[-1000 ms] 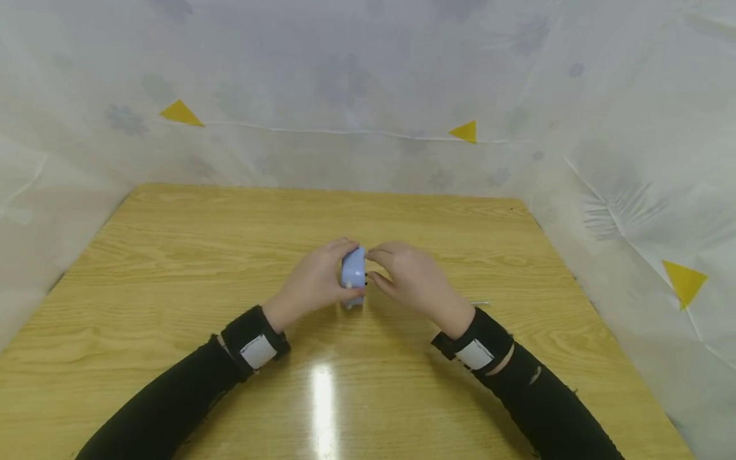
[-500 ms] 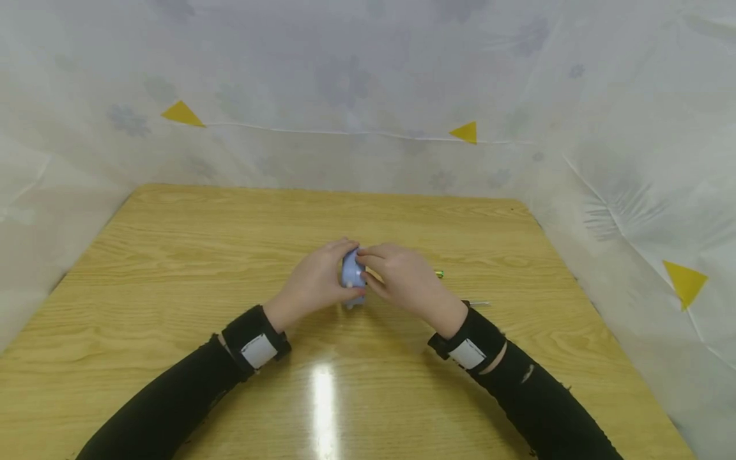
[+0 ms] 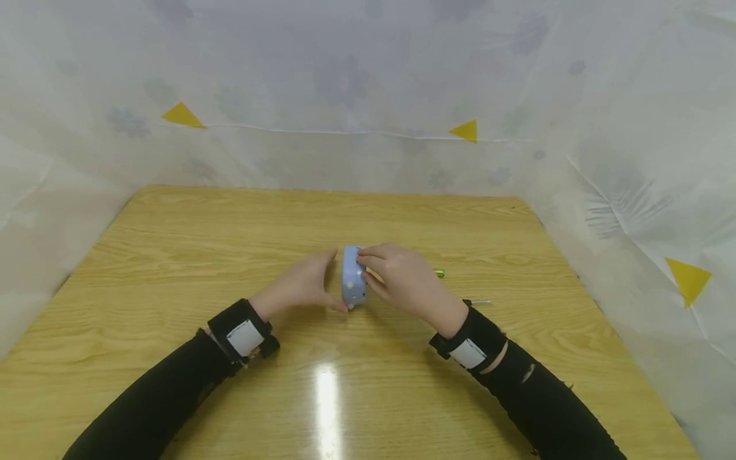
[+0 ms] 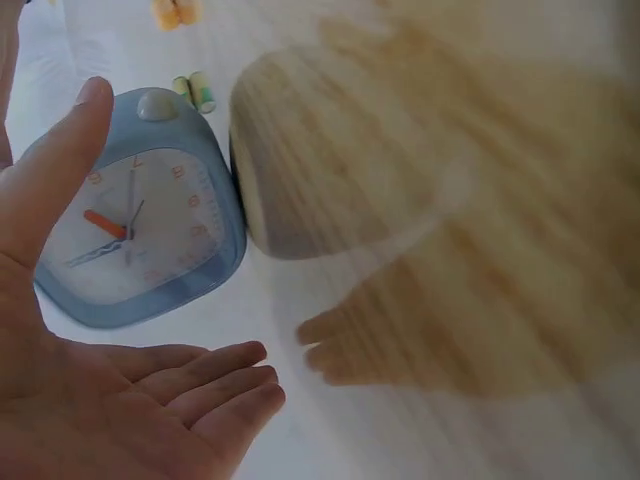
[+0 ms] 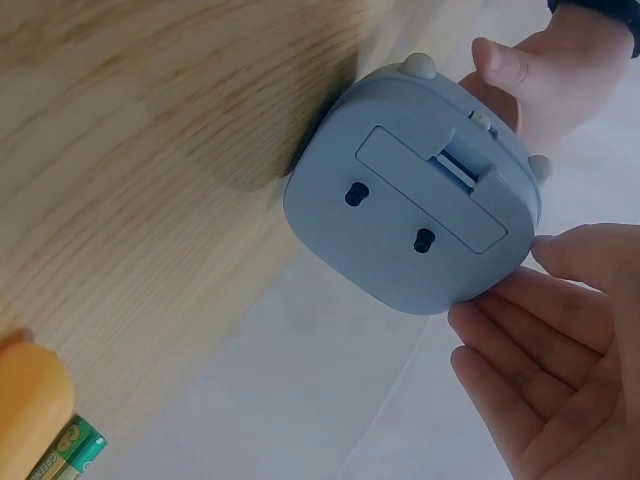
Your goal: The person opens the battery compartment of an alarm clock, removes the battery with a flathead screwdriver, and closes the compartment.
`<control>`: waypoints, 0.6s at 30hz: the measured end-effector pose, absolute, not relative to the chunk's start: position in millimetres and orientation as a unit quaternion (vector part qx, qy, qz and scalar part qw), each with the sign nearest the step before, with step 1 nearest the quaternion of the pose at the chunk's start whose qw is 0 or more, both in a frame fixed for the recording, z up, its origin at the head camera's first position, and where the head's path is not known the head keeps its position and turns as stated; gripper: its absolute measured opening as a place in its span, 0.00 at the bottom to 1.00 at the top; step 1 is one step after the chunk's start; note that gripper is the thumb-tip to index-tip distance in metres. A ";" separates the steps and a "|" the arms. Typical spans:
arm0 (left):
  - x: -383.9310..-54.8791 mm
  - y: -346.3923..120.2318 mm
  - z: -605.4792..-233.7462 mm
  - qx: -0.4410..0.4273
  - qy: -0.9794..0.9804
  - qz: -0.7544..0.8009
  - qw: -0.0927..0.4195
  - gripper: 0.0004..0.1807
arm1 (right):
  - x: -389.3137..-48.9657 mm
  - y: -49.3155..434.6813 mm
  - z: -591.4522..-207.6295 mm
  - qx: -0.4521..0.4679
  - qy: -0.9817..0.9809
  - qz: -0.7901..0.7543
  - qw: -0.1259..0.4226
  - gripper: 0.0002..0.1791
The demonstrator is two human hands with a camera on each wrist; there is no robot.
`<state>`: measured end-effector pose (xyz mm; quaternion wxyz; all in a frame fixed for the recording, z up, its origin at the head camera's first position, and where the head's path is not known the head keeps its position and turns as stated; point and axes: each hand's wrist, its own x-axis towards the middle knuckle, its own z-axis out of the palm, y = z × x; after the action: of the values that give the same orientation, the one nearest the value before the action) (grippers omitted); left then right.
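Observation:
A light blue alarm clock (image 3: 353,276) stands upright on the wooden table, its dial (image 4: 135,225) toward my left hand. Its back, with two black knobs (image 5: 424,240) and a battery cover (image 5: 430,188), faces the right. With thumb and fingertips my right hand (image 3: 402,278) holds the clock at its edge; the right wrist view has these fingers (image 5: 515,340) at the rim. My left hand (image 3: 296,284) is just left of the clock, thumb and straight fingers spread apart, nothing in it. Its thumb (image 4: 75,150) overlaps the dial in the left wrist view.
Green batteries (image 4: 195,92) lie beyond the clock, to the right of it in the head view. A thin metal rod (image 3: 480,302) sits near my right wrist, partly hidden. An orange rounded thing (image 5: 30,405) lies beside a battery (image 5: 72,450). Pale sheeting (image 3: 345,76) hangs behind the table.
My right hand has moved left onto the clock and now holds it. The left hand has let go and drawn back to the left, its fingers spread. The clock has turned slightly.

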<state>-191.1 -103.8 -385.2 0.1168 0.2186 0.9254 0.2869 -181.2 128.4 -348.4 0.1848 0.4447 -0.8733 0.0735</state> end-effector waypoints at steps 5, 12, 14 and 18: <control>-200.1 -104.3 -391.0 0.235 0.906 0.318 0.151 0.67 | -181.6 128.4 -348.2 0.449 -0.870 0.074 0.190 0.16; -205.4 -98.4 -392.2 0.253 0.886 0.354 0.159 0.60 | -181.7 129.2 -348.4 0.453 -0.866 0.076 0.198 0.16; -205.3 -97.4 -392.7 0.253 0.887 0.353 0.156 0.58 | -181.2 129.9 -348.7 0.453 -0.866 0.077 0.198 0.16; -204.3 -97.5 -394.5 0.239 0.895 0.346 0.147 0.57 | -179.8 131.8 -349.2 0.452 -0.866 0.078 0.201 0.17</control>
<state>-204.3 -97.5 -394.5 0.1475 0.2386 0.8951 0.3465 -179.8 131.8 -349.2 0.2009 0.4519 -0.8656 0.0778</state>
